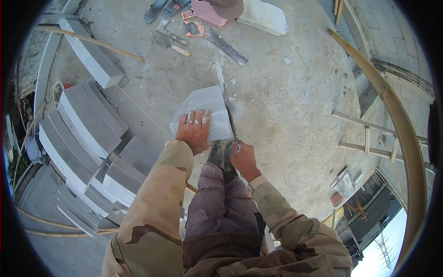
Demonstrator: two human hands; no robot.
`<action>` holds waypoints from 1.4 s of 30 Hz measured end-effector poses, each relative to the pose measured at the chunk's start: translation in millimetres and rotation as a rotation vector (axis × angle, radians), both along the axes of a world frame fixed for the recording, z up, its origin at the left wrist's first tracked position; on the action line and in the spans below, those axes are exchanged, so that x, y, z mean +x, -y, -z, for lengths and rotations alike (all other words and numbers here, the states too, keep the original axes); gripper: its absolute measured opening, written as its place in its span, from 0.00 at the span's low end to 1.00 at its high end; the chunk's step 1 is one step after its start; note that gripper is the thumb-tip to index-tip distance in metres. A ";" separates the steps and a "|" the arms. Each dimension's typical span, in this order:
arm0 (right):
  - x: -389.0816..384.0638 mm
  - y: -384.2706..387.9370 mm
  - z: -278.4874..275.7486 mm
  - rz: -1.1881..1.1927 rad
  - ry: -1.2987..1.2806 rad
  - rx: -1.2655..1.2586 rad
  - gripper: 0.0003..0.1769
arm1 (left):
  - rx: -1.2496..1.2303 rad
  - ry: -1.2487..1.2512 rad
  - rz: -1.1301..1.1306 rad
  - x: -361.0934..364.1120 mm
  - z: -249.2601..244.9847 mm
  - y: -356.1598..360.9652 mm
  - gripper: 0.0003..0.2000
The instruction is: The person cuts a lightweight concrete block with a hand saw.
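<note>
A pale grey-white lightweight block [205, 99] lies in front of my legs, one end cut to an angle. My left hand [196, 131] rests on its near left part, fingers bent over the top and dusted with white powder. My right hand [244, 160] is closed around the near end of a saw [224, 92], its handle hidden in the fist. The long blade runs away from me along the block's right edge, with small white chips beside it.
Ahead lie a handsaw with an orange handle [214, 39], a hammer-like tool [173, 34], sandals [166, 8], a pink container [207, 11] and a white slab [264, 17]. Blocks [87, 120] are stacked at left. A wooden ladder [369, 134] and a curved pole [392, 101] stand at right.
</note>
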State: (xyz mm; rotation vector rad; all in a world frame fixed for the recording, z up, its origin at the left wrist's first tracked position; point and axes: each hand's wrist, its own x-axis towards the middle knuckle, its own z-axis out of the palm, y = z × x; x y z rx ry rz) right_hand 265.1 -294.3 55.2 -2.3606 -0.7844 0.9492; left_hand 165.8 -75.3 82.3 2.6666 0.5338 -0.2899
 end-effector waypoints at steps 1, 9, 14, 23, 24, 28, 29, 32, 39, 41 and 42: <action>5.3 -3.7 -3.8 0.004 0.006 0.007 0.12 | 0.002 0.011 0.011 1.9 -1.3 -4.1 0.52; -7.0 -11.6 -34.5 0.282 0.080 0.337 0.09 | -0.018 0.012 -0.006 0.2 2.9 -4.3 0.52; 1.9 -6.0 -10.5 0.081 -0.056 0.012 0.09 | 0.013 0.053 0.005 0.1 1.8 -2.0 0.52; -21.8 14.3 12.5 0.109 0.015 0.029 0.10 | 0.003 0.025 0.000 5.6 1.4 -7.8 0.53; -19.5 19.0 13.3 0.088 -0.021 0.014 0.10 | -0.005 0.014 -0.003 5.6 0.6 -8.6 0.53; -10.3 7.9 -29.5 0.180 -0.069 0.096 0.13 | -0.020 -0.065 0.000 3.9 -1.0 -3.6 0.54; -12.3 5.1 -32.3 0.231 0.002 0.198 0.13 | -0.023 -0.074 0.001 3.0 0.6 -4.1 0.54; -31.9 16.4 3.9 0.177 0.026 0.077 0.11 | -0.021 -0.051 0.008 1.7 -1.3 1.1 0.56; -10.3 4.3 -36.8 0.232 -0.011 0.238 0.13 | 0.003 -0.172 0.009 10.8 -6.1 -5.2 0.56; -21.4 7.8 -16.4 0.223 0.042 0.245 0.13 | 0.000 -0.182 0.015 5.4 -4.5 0.9 0.56; -26.8 13.9 -6.7 0.211 0.110 0.259 0.14 | -0.004 -0.189 0.003 4.4 -5.0 1.8 0.56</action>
